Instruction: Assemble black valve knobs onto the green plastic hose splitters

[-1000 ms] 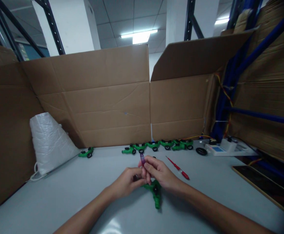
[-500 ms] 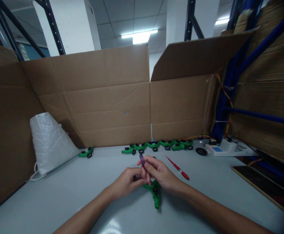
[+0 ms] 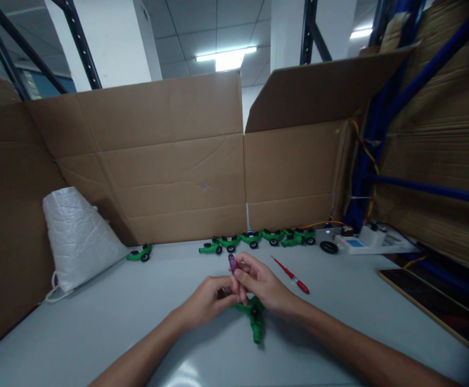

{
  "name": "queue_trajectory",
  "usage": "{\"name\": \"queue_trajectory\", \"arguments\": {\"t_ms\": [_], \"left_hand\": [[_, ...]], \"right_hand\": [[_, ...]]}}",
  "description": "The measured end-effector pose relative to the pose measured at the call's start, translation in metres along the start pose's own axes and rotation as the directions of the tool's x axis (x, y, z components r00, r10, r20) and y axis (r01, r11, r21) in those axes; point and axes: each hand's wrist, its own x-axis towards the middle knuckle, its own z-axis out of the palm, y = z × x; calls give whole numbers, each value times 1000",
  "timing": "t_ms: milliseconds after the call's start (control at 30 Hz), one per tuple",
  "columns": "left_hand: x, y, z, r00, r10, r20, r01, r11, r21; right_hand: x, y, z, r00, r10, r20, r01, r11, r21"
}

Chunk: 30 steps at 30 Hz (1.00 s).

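Note:
My right hand grips a small purple-handled tool that points upright above the fingers. My left hand is pinched beside it on a small dark part that I cannot make out. Both hands meet over a green toy car lying on the grey table, its nose towards me. A red screwdriver lies just right of my right hand.
A row of several green toy cars stands along the cardboard wall, one more car apart at the left. A loose black wheel, a white device, a white sack and a dark board surround the spot.
The view has shifted slightly, so everything sits a little lower left. The hands stay together over the green car with the purple tool held the same way.

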Motion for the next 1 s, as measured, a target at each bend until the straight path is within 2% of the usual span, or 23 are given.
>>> {"name": "queue_trajectory", "arguments": {"t_ms": [133, 467, 767, 1000], "left_hand": [[0, -4, 0, 1000, 1, 4, -1, 1000, -20], [1, 2, 1, 1000, 18, 16, -17, 999, -52], [0, 4, 0, 1000, 5, 30, -5, 1000, -11], [1, 2, 0, 999, 28, 38, -27, 999, -20]], "right_hand": [[-1, -2, 2, 1000, 3, 19, -3, 1000, -19], [-2, -4, 0, 999, 34, 11, -34, 999, 20], [-5, -2, 0, 997, 69, 23, -70, 997, 14], [-5, -8, 2, 998, 41, 44, -40, 999, -19]]}}
